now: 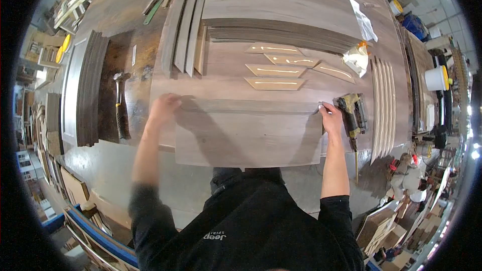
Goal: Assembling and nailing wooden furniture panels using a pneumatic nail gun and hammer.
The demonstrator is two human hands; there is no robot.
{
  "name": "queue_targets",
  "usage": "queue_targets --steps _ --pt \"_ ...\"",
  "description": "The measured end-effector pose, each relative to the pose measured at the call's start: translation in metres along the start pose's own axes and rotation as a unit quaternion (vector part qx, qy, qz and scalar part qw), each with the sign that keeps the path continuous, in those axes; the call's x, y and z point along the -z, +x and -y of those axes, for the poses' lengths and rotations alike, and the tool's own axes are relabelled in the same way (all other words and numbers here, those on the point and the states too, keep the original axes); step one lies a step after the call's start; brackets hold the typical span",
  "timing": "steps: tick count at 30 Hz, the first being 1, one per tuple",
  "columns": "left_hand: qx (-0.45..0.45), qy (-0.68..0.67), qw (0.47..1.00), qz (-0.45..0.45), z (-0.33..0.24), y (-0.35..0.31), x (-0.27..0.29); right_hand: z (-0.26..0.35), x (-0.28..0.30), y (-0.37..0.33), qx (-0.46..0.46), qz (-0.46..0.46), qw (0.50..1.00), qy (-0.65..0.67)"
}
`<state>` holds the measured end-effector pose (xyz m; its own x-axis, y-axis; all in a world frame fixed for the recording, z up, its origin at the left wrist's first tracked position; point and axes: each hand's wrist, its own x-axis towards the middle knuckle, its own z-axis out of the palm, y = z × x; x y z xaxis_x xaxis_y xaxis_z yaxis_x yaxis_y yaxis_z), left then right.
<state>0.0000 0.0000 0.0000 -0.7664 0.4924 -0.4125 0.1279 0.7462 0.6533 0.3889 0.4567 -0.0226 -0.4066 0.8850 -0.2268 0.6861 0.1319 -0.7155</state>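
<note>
A flat grey-brown wooden panel (246,143) lies in front of me, its near edge close to my body. Along its far edge runs a long grey wooden strip (248,106). At the strip's right end, my right hand (331,117) is closed, thumb and fingers pinching that corner. My left hand (164,106) is by the strip's left end, smeared by motion, so its grip is unclear. Beyond the strip lie several short angled wooden pieces (276,71) with pale lines of glue on them. A nail gun (353,114) rests to the right of my right hand.
Left are a hammer (119,98) and a stack of grey panels (89,90). Long grey boards (185,25) and a bundle of strips (281,35) lie farther back. A glue bag (357,59) and several ridged strips (383,108) lie right.
</note>
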Motion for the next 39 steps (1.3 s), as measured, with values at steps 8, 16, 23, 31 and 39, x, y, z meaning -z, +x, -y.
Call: queue_targets --steps 8,16,23,31,39 --pt "-0.055 0.021 0.998 -0.007 0.035 0.01 -0.006 0.028 0.009 0.005 0.11 -0.008 0.986 -0.124" --pt "-0.108 0.082 0.982 -0.133 -0.006 -0.017 -0.008 0.108 -0.046 0.016 0.206 0.064 0.932 -0.292" --pt "-0.252 0.123 0.944 -0.175 -0.08 -0.045 -0.03 0.095 -0.033 0.035 0.287 0.148 0.883 -0.34" --pt "-0.417 0.169 0.88 -0.154 -0.176 -0.055 -0.097 0.131 0.007 -0.021 0.38 0.184 0.875 -0.238" --pt "-0.313 0.131 0.932 0.126 -0.217 -0.084 -0.149 0.107 0.075 -0.128 0.411 -0.003 0.89 -0.196"
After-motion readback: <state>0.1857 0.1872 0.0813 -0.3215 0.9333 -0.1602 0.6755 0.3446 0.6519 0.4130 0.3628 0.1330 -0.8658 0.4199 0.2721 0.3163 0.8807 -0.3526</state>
